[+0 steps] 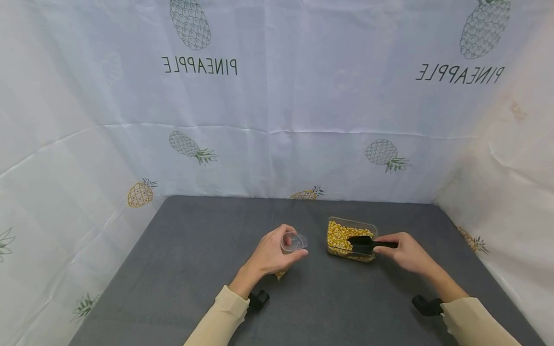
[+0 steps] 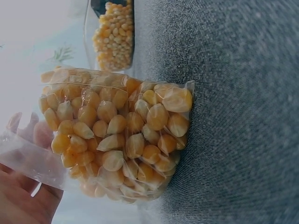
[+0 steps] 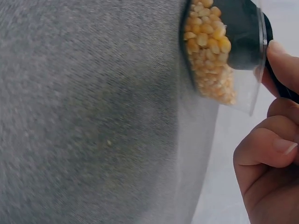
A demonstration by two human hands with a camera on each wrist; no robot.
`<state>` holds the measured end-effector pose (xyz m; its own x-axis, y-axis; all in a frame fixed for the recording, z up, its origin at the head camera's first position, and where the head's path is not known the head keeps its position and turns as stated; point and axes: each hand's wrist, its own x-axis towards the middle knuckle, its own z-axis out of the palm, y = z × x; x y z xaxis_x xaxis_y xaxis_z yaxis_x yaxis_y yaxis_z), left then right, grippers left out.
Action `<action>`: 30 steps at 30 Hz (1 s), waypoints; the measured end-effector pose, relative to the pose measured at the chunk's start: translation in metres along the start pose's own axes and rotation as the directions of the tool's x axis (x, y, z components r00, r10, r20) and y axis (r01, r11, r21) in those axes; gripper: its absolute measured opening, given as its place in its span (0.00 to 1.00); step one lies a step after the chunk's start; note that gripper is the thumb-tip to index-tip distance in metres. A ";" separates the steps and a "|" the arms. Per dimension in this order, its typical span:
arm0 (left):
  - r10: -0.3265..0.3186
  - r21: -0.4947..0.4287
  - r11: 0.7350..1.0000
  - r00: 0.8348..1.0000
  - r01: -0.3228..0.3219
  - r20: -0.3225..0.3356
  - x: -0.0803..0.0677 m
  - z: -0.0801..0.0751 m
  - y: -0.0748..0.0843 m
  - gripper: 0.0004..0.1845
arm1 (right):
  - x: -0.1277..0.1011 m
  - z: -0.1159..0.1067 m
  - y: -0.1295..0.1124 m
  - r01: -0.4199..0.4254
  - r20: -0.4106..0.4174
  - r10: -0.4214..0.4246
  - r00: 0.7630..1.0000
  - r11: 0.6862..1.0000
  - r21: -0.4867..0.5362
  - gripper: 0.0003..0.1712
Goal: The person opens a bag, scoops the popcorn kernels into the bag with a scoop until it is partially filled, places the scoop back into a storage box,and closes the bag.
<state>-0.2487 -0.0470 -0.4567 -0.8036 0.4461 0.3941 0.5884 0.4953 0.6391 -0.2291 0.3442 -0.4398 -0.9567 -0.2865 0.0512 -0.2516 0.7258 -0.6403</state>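
Gripping the black scoop (image 1: 365,243) in the corn tub (image 1: 351,239), the right hand (image 1: 407,253) sits just right of the left hand (image 1: 272,253), which holds open the corn-filled bag (image 1: 294,242)

A dark grey mat (image 1: 182,269) lies before white pineapple-printed cloth walls (image 1: 277,110).

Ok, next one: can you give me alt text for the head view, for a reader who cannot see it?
Two hands work over a dark grey table: the left hand holds open a clear plastic bag with some corn kernels in it, while the right hand holds a black scoop in a clear tray of corn kernels. White pineapple-print sheets surround the table.
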 end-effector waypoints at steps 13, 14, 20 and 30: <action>-0.007 0.010 1.000 1.000 0.007 -0.001 -0.001 0.000 0.000 0.26 | 0.003 0.009 0.007 -0.029 -0.016 0.030 0.999 0.998 0.057 0.24; -0.007 0.011 1.000 1.000 0.007 -0.001 -0.001 0.000 0.000 0.26 | 0.003 0.009 0.007 -0.036 -0.012 0.036 0.999 0.998 0.061 0.24; -0.004 0.016 1.000 1.000 0.004 0.001 -0.001 0.001 -0.001 0.26 | 0.004 0.011 0.008 -0.075 0.009 0.074 0.997 0.993 0.091 0.26; -0.005 0.009 1.000 1.000 0.005 0.000 0.000 0.001 -0.001 0.26 | 0.010 0.012 0.010 -0.158 0.089 0.141 0.986 0.962 0.224 0.31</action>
<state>-0.2490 -0.0473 -0.4582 -0.8066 0.4434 0.3909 0.5851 0.5046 0.6349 -0.2398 0.3409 -0.4551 -0.9657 -0.2358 -0.1085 -0.0578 0.6030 -0.7956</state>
